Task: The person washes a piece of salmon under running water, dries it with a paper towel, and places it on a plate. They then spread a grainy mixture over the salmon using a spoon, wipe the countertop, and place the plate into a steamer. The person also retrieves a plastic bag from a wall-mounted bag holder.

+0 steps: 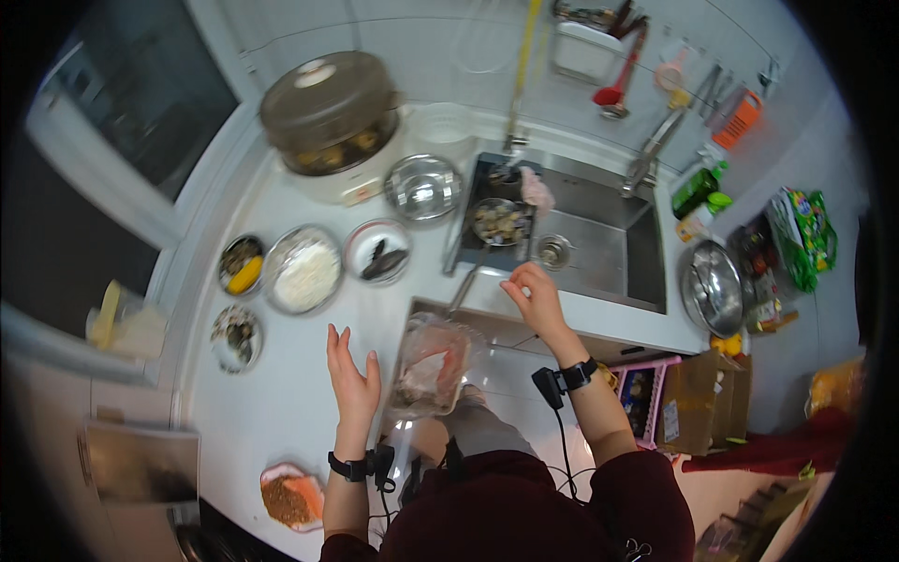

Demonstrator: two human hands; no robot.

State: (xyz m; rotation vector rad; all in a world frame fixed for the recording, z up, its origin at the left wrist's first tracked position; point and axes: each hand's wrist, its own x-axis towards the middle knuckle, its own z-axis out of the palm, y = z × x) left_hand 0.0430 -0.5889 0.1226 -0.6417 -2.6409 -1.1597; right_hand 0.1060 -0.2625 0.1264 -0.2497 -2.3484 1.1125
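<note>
My left hand (353, 376) is raised over the white counter with its fingers apart and nothing in it. Just right of it, at the counter's edge, is a plastic-lined container (430, 372) with pinkish and whitish contents I cannot make out. My right hand (537, 298) hovers before the sink's front edge, fingers bent together towards the thumb, with nothing visible between them. Beyond it a long-handled strainer (497, 222), full of small pale and dark pieces, lies over a dark drain tray (472, 242). Its handle reaches towards the container. A pink cloth (536, 191) hangs beside it.
A steel sink (597, 235) is ahead on the right. On the counter stand a lidded electric steamer (330, 116), an empty steel bowl (423, 187), a bowl of white powder (305, 270), a red-rimmed bowl (379, 251) and a plate of brown seasoning (289, 497). A cardboard box (692, 407) stands right.
</note>
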